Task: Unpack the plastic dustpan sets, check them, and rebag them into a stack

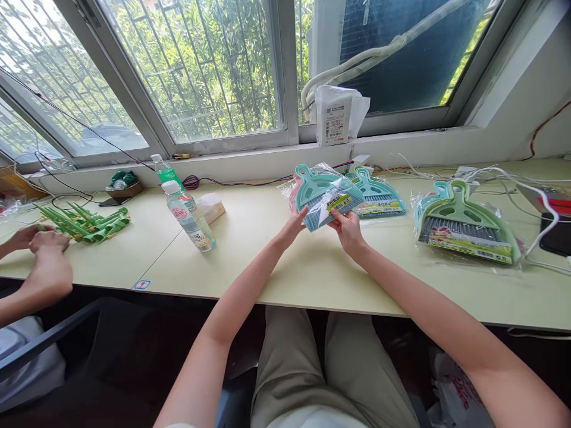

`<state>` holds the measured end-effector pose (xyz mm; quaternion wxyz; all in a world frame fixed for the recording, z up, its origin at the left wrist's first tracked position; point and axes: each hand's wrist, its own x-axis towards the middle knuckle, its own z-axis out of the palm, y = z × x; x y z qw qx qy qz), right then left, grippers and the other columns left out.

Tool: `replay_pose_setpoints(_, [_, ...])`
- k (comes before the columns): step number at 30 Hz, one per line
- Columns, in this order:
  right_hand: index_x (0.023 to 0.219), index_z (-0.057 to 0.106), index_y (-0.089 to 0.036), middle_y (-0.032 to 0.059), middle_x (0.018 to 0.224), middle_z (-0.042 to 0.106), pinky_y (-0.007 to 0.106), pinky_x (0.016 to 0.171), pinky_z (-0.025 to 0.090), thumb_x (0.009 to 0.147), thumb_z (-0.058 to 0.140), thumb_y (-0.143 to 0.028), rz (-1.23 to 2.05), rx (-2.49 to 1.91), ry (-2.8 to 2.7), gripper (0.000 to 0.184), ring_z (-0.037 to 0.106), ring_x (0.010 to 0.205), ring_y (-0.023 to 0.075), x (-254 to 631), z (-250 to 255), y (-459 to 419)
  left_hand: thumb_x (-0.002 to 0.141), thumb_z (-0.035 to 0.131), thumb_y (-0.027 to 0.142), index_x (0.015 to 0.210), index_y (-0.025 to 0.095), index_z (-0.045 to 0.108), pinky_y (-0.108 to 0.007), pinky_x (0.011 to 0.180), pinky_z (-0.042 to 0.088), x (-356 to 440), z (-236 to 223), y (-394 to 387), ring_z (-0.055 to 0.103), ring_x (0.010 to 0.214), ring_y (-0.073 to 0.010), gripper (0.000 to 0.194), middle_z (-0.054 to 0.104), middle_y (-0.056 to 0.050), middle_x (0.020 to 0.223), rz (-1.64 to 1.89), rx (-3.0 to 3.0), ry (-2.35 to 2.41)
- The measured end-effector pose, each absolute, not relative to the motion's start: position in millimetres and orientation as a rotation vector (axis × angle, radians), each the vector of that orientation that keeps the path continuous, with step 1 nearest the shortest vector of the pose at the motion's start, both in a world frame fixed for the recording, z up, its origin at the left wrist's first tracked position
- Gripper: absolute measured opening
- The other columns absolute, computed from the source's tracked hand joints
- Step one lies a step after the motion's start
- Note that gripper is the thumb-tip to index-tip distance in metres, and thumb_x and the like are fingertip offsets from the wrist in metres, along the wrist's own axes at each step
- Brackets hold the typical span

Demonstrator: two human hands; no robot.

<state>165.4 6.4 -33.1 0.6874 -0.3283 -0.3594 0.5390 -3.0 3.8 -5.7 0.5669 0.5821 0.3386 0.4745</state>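
Observation:
Both my hands grip the near edge of a teal mini dustpan-and-brush set [323, 193] sealed in clear plastic, tilted up off the pale green table [276, 267]. My left hand [294, 227] pinches its lower left corner. My right hand [348, 230] holds the lower edge by the yellow label. A pink set lies partly hidden under it. A second teal set [377, 193] lies just behind to the right. A green packaged set [466, 229] lies further right.
A clear water bottle [190, 217] and a green-labelled bottle [167, 172] stand at the left, by a small box [210, 208]. Another person's hands [42, 249] work at green folded leaf pieces [84, 223]. Cables, a phone [557, 235] and a white bag [336, 116] sit at the right and on the sill.

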Motion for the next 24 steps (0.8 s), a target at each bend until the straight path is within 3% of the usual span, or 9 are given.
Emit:
replay_pose_setpoints(3, [0.09,0.061,-0.023,-0.0001,0.097,0.072,0.039,0.087,0.06,0.067,0.081,-0.037,1.203,-0.767,-0.815,0.034,0.071,0.091,0.0179,165.7,-35.3,7.6,0.08,0.063,0.065,0.154,0.031,0.015,-0.046,0.12,0.026,-3.3,-4.4,2.4,0.017,0.151,-0.0282,0.095,0.015,-0.009,0.164,1.609,1.594,1.174])
replay_pose_setpoints(4, [0.091,0.061,-0.023,-0.0001,0.098,0.072,0.04,0.087,0.06,0.066,0.081,-0.038,1.199,-0.777,-0.821,0.035,0.071,0.09,0.018,165.6,-35.6,7.6,0.081,0.062,0.064,0.154,0.03,0.015,-0.045,0.121,0.022,-4.3,-3.5,0.7,0.013,0.152,-0.0275,0.093,0.013,-0.01,0.164,1.751,1.687,1.29])
replay_pose_setpoints(6, [0.092,0.061,-0.023,0.0001,0.096,0.072,0.041,0.088,0.06,0.065,0.082,-0.04,1.191,-0.793,-0.847,0.037,0.071,0.09,0.0187,164.8,-35.4,6.5,0.088,0.054,0.061,0.149,0.028,0.026,-0.045,0.119,0.023,-6.0,-1.0,-3.9,0.02,0.15,-0.0266,0.075,0.022,-0.011,0.161,1.889,1.919,1.427])
replay_pose_setpoints(10, [0.093,0.061,-0.023,0.0014,0.092,0.073,0.044,0.087,0.06,0.063,0.083,-0.046,1.166,-0.817,-0.948,0.043,0.071,0.091,0.022,160.1,-32.9,1.4,0.091,0.056,0.045,0.13,0.025,0.049,-0.042,0.105,0.039,-3.5,1.6,-10.9,0.05,0.126,-0.0261,0.044,0.058,-0.01,0.128,1.516,2.391,1.463])
replay_pose_setpoints(15, [0.092,0.059,-0.021,0.0039,0.092,0.073,0.045,0.082,0.061,0.058,0.083,-0.052,1.138,-0.853,-1.042,0.052,0.07,0.091,0.0242,154.1,-33.2,-1.5,0.088,0.052,0.018,0.123,0.023,0.052,-0.035,0.088,0.046,2.0,-2.7,-9.0,0.06,0.097,-0.0204,0.036,0.062,-0.006,0.104,1.252,2.469,1.493])
replay_pose_setpoints(19, [0.092,0.059,-0.021,0.004,0.089,0.072,0.045,0.078,0.061,0.057,0.083,-0.054,1.147,-0.884,-1.061,0.054,0.07,0.084,0.0232,150.8,-35.3,-2.9,0.089,0.047,0.013,0.126,0.027,0.054,-0.035,0.085,0.047,3.6,-3.3,-11.6,0.057,0.102,-0.0216,0.04,0.06,-0.008,0.113,1.278,2.522,1.586])
replay_pose_setpoints(24, [0.096,0.061,-0.021,0.0026,0.09,0.072,0.043,0.08,0.061,0.059,0.083,-0.053,1.236,-0.836,-1.033,0.054,0.071,0.081,0.0205,147.4,-33.6,-8.8,0.092,0.045,0.015,0.11,0.028,0.067,-0.044,0.102,0.039,9.3,-4.1,-18.0,0.048,0.125,-0.0264,0.032,0.054,-0.009,0.137,1.183,2.789,1.609])
